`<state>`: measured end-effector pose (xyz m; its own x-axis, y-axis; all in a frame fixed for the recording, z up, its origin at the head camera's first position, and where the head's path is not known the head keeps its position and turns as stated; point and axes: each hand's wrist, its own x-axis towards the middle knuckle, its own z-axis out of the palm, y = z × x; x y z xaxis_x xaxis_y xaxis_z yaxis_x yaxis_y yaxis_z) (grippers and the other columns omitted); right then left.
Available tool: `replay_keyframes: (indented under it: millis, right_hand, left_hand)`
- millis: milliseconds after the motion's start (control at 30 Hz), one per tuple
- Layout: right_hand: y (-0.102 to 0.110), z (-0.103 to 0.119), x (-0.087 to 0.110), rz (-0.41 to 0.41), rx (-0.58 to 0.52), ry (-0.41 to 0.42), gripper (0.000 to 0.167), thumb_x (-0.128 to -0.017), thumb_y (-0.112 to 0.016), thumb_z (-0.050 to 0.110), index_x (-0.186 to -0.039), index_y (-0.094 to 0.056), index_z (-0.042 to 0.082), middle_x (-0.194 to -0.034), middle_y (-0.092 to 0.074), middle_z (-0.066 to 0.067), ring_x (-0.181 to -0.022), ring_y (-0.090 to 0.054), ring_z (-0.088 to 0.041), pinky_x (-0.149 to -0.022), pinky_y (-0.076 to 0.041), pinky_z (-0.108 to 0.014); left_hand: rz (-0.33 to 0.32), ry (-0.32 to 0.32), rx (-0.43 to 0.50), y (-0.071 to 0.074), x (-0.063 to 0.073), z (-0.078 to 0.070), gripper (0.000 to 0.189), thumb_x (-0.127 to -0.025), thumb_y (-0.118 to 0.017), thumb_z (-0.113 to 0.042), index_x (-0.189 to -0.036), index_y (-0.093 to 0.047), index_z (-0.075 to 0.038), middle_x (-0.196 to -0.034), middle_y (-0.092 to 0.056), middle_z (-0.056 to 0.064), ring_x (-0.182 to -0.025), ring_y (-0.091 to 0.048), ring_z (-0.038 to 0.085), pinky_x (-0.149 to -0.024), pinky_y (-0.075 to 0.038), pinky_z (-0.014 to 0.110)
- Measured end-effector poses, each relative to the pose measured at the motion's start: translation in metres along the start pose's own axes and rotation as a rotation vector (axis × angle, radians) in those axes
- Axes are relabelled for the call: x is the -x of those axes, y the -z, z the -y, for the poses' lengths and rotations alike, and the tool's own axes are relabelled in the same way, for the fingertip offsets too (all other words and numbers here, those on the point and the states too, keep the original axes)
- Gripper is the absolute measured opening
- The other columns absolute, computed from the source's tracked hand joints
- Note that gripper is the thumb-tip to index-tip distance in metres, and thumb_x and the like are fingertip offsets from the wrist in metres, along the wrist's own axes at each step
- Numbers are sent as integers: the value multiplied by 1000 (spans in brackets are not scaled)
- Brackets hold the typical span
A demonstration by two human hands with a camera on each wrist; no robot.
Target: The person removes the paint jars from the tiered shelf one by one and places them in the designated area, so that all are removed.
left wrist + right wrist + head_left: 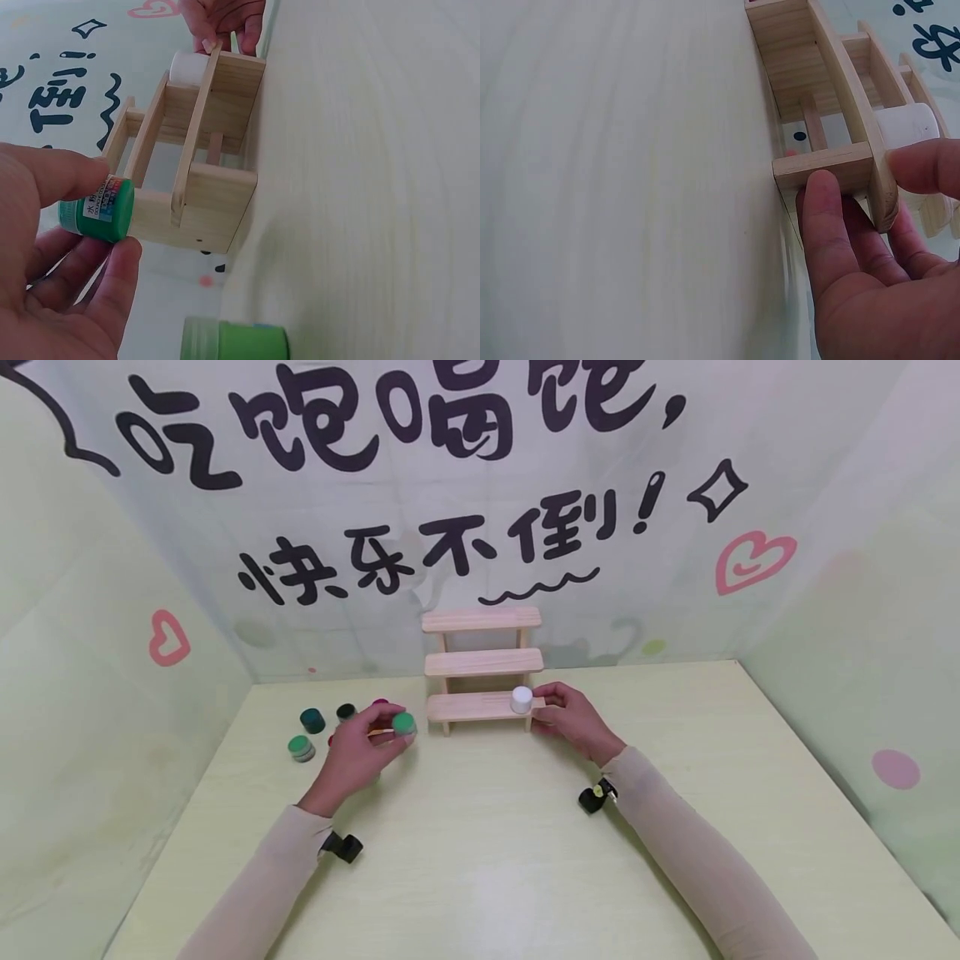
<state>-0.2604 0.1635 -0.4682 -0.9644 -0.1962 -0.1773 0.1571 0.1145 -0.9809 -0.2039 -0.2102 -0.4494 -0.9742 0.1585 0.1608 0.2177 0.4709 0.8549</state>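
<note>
My left hand holds a small green-lidded paint jar between thumb and fingers, raised left of the wooden three-step rack. In the left wrist view the jar lies tilted sideways in the fingertips, its printed label partly showing. On the right end of the rack's lowest step stands a white jar. My right hand grips that same end of the rack. Its thumb presses the step's edge close to the white jar, and its fingers reach under the step, against the side support, in the right wrist view.
Left of the rack are a teal jar, a green-lidded jar and a black-lidded jar. Red and magenta ones are mostly hidden behind my left hand. The rack stands near the back wall of printed fabric on a pale table.
</note>
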Motion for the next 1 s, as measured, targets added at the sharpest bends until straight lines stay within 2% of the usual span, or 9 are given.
replay_keyframes:
  millis: [167,300,400,533,800,867,1000]
  right_hand:
    - [0,1,1,-2,-8,-12,44,-101,-66,5,-141,-52,0,-128,-63,-15,-113,-66,-23,-104,-60,-43]
    - [1,1,1,2,-18,-15,43,-101,-66,5,-141,-52,0,-127,-63,-14,-113,-67,-22,-102,-61,-41]
    - [1,0,1,3,-29,-16,42,-101,-65,4,-141,-52,1,-127,-64,-13,-112,-67,-21,-101,-61,-39]
    - [1,0,0,-2,-35,-18,40,-102,-64,5,-140,-53,0,-128,-65,-14,-110,-68,-20,-99,-62,-36]
    - [-1,1,1,-9,-44,-20,41,-102,-63,5,-141,-52,-1,-125,-65,-13,-108,-68,-22,-101,-61,-39]
    - [-2,1,1,-9,-48,-21,41,-102,-64,6,-140,-52,-1,-124,-65,-12,-108,-68,-21,-101,-61,-39]
    - [-2,1,1,-9,-44,-13,41,-102,-64,6,-140,-52,-1,-125,-66,-13,-108,-68,-20,-100,-61,-37]
  left_hand:
    - [-17,25,-32,20,14,7,51,-95,-82,-28,-140,-65,-11,-133,-67,13,-121,-68,31,-100,-60,33]
    - [-32,29,-67,33,24,17,51,-95,-82,-29,-139,-64,-11,-130,-68,12,-117,-70,30,-94,-59,18]
    - [-47,23,-82,41,31,25,49,-95,-82,-28,-137,-65,-9,-127,-68,13,-114,-69,28,-90,-57,12]
    - [-59,47,-113,51,38,35,49,-96,-81,-26,-137,-64,-7,-129,-68,14,-117,-67,29,-92,-58,15]
    - [-62,139,-190,64,50,51,51,-97,-80,-33,-139,-62,-10,-134,-66,16,-122,-67,34,-92,-60,18]
    - [-59,155,-223,67,52,54,52,-97,-79,-34,-139,-61,-10,-133,-66,16,-121,-67,34,-92,-61,20]
    - [-40,181,-277,72,56,59,50,-97,-79,-34,-137,-62,-10,-131,-68,17,-119,-71,36,-94,-63,33]
